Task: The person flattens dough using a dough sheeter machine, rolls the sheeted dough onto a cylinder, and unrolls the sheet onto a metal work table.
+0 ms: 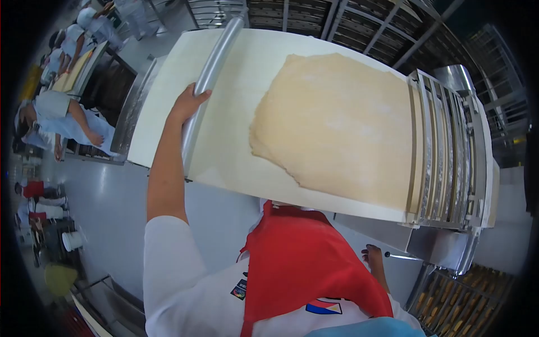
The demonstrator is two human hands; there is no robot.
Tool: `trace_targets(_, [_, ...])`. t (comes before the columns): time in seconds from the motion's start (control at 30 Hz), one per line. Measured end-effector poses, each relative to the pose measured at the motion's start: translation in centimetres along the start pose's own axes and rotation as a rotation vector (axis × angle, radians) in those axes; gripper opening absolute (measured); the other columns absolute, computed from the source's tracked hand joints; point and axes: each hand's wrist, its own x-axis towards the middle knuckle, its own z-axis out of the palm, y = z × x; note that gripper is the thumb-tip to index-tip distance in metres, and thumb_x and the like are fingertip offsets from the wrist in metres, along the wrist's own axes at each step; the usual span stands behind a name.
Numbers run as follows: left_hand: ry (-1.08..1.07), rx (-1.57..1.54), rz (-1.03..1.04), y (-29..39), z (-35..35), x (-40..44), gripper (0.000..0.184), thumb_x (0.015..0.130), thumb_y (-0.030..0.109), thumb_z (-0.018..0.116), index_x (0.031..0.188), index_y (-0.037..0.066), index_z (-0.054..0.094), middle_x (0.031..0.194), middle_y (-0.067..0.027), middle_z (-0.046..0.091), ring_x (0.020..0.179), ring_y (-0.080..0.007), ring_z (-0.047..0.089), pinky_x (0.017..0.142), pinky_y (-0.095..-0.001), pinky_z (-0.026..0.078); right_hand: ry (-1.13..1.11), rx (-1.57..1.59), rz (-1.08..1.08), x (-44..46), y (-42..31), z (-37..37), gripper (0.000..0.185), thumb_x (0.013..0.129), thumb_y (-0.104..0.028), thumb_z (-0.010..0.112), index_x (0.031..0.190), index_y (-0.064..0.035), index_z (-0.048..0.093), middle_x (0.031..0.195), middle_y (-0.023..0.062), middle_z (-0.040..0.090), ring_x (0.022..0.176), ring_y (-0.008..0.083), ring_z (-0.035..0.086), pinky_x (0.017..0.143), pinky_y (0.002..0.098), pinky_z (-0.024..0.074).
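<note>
My left hand (191, 103) is wrapped over a long silver roller (214, 60) that lies across the pale belt (227, 135) of a dough sheeter. To the right of the roller, a wide, thin sheet of dough (337, 126) with a ragged left edge is spread on the belt. The right end of the dough reaches the metal guard bars (443, 151) of the sheeter. Low beside the machine, my right hand (373, 255) hangs with its fingers apart and slightly bent. It is close to the black knob of a lever (401, 256), seemingly not touching it.
Metal racks (359, 22) stand behind the belt. At the lower right, another rack (463, 303) holds long pieces of dough or bread. Several people work at tables on the left, the nearest a person in pale clothes (67, 115). A white bucket (72, 241) is at the left.
</note>
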Motion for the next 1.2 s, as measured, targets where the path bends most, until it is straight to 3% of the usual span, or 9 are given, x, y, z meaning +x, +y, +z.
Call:
trace_targets(0.37, [-0.015, -0.021, -0.038, -0.8, -0.4, -0.1, 0.084, 0.085, 0.048, 0.069, 0.147, 0.002, 0.035, 0.137, -0.0232, 0.052, 0.123, -0.0311, 0.054, 0.104, -0.0368, 0.04, 0.035, 0.185, 0.101, 1.0, 1.1, 0.3, 0.038, 0.093, -0.022, 0.052, 0.125, -0.0021, 0.056, 0.078, 0.0151, 0.064, 0.044, 0.0162, 0.047, 0.038, 0.0327, 0.0389])
trace_targets(0.6, [-0.261, -0.272, -0.093, -0.9, -1.9, 1.6, 0.078, 0.089, 0.044, 0.064, 0.144, -0.003, 0.036, 0.139, -0.0252, 0.05, 0.125, -0.0335, 0.053, 0.104, -0.0385, 0.04, 0.052, 0.216, 0.114, -0.7, 0.4, 0.8, 0.042, 0.094, -0.023, 0.052, 0.13, -0.0029, 0.053, 0.081, 0.0142, 0.065, 0.046, 0.015, 0.047, 0.039, 0.0303, 0.0385])
trace_targets(0.67, [0.163, -0.075, -0.173, -4.1, -1.1, 5.3, 0.068, 0.087, 0.044, 0.065, 0.129, -0.008, 0.052, 0.126, -0.028, 0.059, 0.115, -0.0349, 0.06, 0.098, -0.0404, 0.046, 0.05, 0.222, 0.117, -0.6, 0.3, 0.8, 0.043, 0.093, -0.023, 0.052, 0.131, -0.0026, 0.053, 0.083, 0.014, 0.064, 0.045, 0.0142, 0.047, 0.038, 0.0305, 0.0388])
trace_targets(0.77, [-0.014, 0.379, -0.362, -5.0, -3.1, 7.0, 0.061, 0.084, 0.046, 0.067, 0.109, -0.01, 0.064, 0.11, -0.03, 0.065, 0.105, -0.0368, 0.065, 0.09, -0.0422, 0.05, 0.054, 0.152, -0.005, -0.6, 1.4, 0.4, 0.043, 0.092, -0.022, 0.052, 0.129, -0.0018, 0.054, 0.084, 0.0135, 0.065, 0.045, 0.0142, 0.048, 0.037, 0.0305, 0.0396])
trace_targets(0.87, [-0.069, 0.469, -0.283, -8.2, -5.2, 9.8, 0.059, 0.079, 0.046, 0.07, 0.099, -0.009, 0.068, 0.105, -0.0295, 0.067, 0.099, -0.0373, 0.067, 0.086, -0.0437, 0.052, 0.029, 0.162, 0.009, -0.1, 2.8, 0.0, 0.04, 0.09, -0.021, 0.053, 0.127, -0.0038, 0.056, 0.081, 0.0124, 0.064, 0.047, 0.0153, 0.05, 0.038, 0.0309, 0.0404])
trace_targets(1.0, [0.024, 0.542, -0.093, -1.3, -5.9, 7.7, 0.056, 0.076, 0.044, 0.071, 0.099, -0.007, 0.069, 0.103, -0.0264, 0.068, 0.097, -0.0379, 0.066, 0.086, -0.0433, 0.051, 0.053, 0.171, 0.007, 0.0, 4.7, -0.2, 0.039, 0.089, -0.021, 0.052, 0.123, -0.0029, 0.058, 0.08, 0.0129, 0.064, 0.047, 0.0169, 0.05, 0.039, 0.0317, 0.0406])
trace_targets(1.07, [-0.126, 0.596, 0.162, 4.7, -3.9, 4.2, 0.055, 0.076, 0.042, 0.071, 0.105, -0.003, 0.068, 0.107, -0.0258, 0.067, 0.1, -0.0366, 0.065, 0.089, -0.0409, 0.05, 0.018, 0.186, 0.051, -0.1, 5.7, 0.0, 0.039, 0.091, -0.022, 0.052, 0.124, -0.0028, 0.058, 0.081, 0.0123, 0.064, 0.048, 0.0166, 0.051, 0.038, 0.0308, 0.0399])
trace_targets(1.13, [0.142, 0.445, 0.187, 8.4, -1.7, 0.8, 0.055, 0.079, 0.045, 0.067, 0.112, 0.001, 0.067, 0.123, -0.0265, 0.058, 0.113, -0.0349, 0.058, 0.094, -0.0456, 0.048, -0.008, 0.201, 0.084, 0.9, 7.2, 0.4, 0.039, 0.092, -0.023, 0.051, 0.125, -0.0027, 0.057, 0.082, 0.0117, 0.064, 0.048, 0.0163, 0.051, 0.038, 0.0299, 0.0392])
trace_targets(1.2, [0.524, 0.753, 0.049, 5.6, 4.9, 0.3, 0.055, 0.084, 0.047, 0.062, 0.119, 0.004, 0.065, 0.141, -0.0226, 0.046, 0.127, -0.0363, 0.048, 0.1, -0.0525, 0.041, 0.004, 0.246, 0.078, 1.6, 7.7, 0.6, 0.038, 0.093, -0.025, 0.052, 0.124, -0.003, 0.057, 0.083, 0.0115, 0.064, 0.049, 0.0162, 0.051, 0.039, 0.03, 0.0391])
